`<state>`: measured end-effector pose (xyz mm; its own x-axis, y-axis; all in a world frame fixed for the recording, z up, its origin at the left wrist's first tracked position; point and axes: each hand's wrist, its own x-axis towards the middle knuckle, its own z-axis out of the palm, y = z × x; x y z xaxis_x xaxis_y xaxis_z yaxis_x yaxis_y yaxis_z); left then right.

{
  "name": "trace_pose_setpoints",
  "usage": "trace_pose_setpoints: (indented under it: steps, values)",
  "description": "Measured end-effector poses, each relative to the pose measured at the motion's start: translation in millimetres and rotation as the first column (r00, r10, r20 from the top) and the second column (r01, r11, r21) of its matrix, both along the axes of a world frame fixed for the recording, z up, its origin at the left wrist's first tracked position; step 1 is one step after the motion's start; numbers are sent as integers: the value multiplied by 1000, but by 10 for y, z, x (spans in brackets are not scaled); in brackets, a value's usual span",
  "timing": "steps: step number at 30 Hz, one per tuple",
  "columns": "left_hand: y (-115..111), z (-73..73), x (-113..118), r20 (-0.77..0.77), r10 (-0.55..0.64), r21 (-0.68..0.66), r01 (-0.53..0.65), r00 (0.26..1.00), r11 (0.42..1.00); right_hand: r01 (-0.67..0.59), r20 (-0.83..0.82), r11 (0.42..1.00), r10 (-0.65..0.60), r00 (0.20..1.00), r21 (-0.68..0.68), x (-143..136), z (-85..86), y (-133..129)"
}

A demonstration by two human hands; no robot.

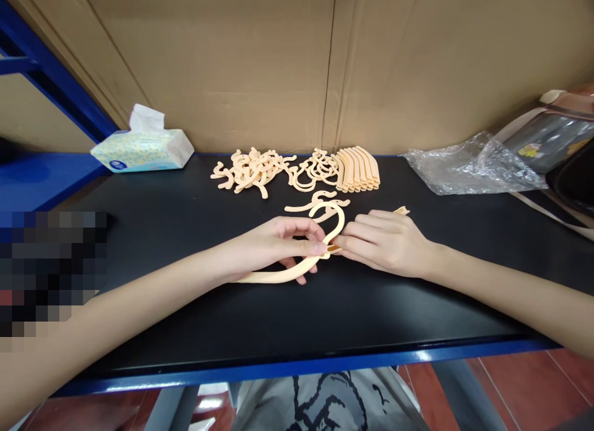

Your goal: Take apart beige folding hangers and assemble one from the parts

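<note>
The left hand (273, 239) has its fingers clamped on one hanger (297, 271) above the mid desk (232, 329), hook upward, opening left, long axis rising left to right. The right hand's (390, 242) fingers close round one strip (334, 250). Beyond: at least two loose pieces (301, 207), two uncountable heaps (255, 170), one row of strips (358, 170), one tissue pack (148, 151), one bag (468, 168).

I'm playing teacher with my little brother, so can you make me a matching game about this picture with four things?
1. tissue pack
2. clear plastic bag
3. hooked hanger piece
4. tabletop

A. black, with a blue front edge
B. crumpled, on the right
C. in the left hand
D. back left, white tissue sticking out

Pairs: 1-D, 2-B, 3-C, 4-A
</note>
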<state>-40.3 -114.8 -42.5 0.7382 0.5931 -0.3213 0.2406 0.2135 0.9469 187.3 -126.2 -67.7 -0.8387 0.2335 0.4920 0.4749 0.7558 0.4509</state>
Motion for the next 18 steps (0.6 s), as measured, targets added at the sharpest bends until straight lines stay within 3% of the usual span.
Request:
trace_pose_setpoints:
  steps: [7,18]
  values:
    - [22,-18,-24,15,-50,19,50,999,999,-8,21,1000,8,1000,-2,17,-17,7]
    - [-21,-55,33,-19,-36,91,38,999,995,0,30,1000,1,1000,-22,-14,19,9]
